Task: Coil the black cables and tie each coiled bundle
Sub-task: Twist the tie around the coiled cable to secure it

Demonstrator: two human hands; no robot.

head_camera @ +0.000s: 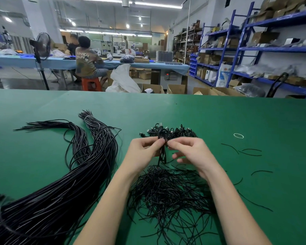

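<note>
Where the green table covering [219,117] lies flat and matte, everything black upon it is thin, glossy and round in section.

Coiled bundle: a small black cable coil [162,137], folded into tight narrow loops, held above the table between both hands at centre; its loose tails hang straight down between the wrists.

Left hand: the left hand [143,152] has its fingers curled inward, thumb and forefinger pinching the coil's left side; wrist raised, forearm running in from the lower left.

Right hand: the right hand [189,152] pinches at the coil's right side with thumb and forefinger tips; whether a tie sits between them I cannot tell; the other fingers are loosely bent beneath; forearm running in from the lower right.

Finished pile: a heap of tied coils [178,132], knobbly with plug ends, lies just beyond the hands.

Short ties: a tangled nest of thin black wire ties [168,193], springy and bent, lies under the forearms; a few strays [249,152] lie apart to the right.

Uncoiled stock: long black cables [74,175] sweep in thick smooth hanks across the left; one hank is bound near its far end by a pale band [87,118].

Rubber band: a white ring [238,135] lies flat, well apart on the right.
</note>
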